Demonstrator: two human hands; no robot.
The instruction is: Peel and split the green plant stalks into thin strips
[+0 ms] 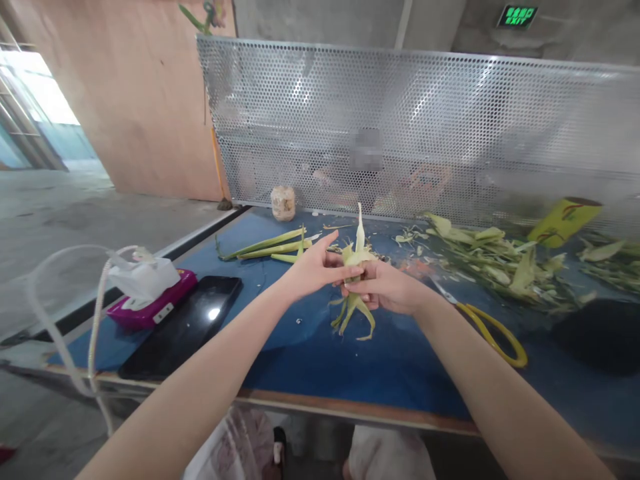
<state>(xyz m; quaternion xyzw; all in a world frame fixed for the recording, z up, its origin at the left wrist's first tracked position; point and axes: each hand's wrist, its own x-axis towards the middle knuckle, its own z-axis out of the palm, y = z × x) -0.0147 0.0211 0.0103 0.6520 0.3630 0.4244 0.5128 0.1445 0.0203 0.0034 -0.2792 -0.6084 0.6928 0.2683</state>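
Note:
Above the blue table [390, 360], both my hands hold a small bundle of pale green husk strips [356, 257]. My right hand [387, 287] grips the bundle around its middle, with strips curling down below it. My left hand [315, 267] pinches the bundle from the left, thumb raised and fingers closed on a strip. One long strip stands upright above my hands.
Yellow-handled scissors [493, 327] lie right of my right hand. A heap of husk leaves [500, 260] covers the back right, beside a yellow cup [563, 220]. Long green stalks [265, 247], a black phone [187, 327] and a pink tissue pack [150, 300] lie left. A perforated metal screen [425, 127] stands behind.

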